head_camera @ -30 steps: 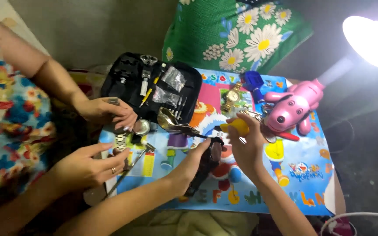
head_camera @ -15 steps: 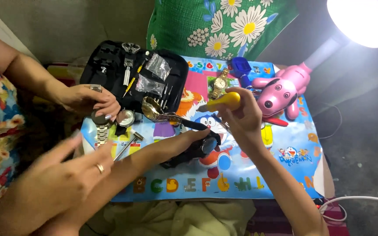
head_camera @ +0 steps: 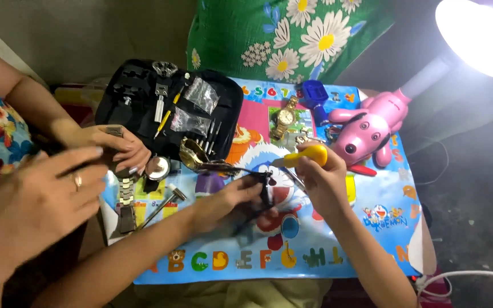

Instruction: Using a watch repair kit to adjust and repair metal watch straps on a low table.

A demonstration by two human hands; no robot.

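My left hand [head_camera: 229, 199] grips a small black watch piece [head_camera: 265, 188] over the colourful cartoon mat [head_camera: 315, 251]. My right hand [head_camera: 323, 182] holds a yellow-handled tool [head_camera: 306, 155], its thin metal tip pointing at the black piece. Both hands meet at the mat's middle. Another person sits at the left. Their ringed hand [head_camera: 35, 199] hovers close to the camera, fingers spread. Their other hand [head_camera: 115, 149] rests by a silver watch face [head_camera: 158, 167] beside an open black tool case [head_camera: 144, 97].
A steel watch band [head_camera: 125, 197] and small hammer [head_camera: 164, 202] lie at the mat's left. A gold watch [head_camera: 285, 117], blue holder [head_camera: 315, 91] and pink dog-shaped lamp [head_camera: 366, 128] stand at the back. Behind them is a green daisy pillow [head_camera: 292, 34].
The other person's ringed hand has lifted off the mat and come nearer the camera. My hands have stayed together on the black piece with the yellow tool.
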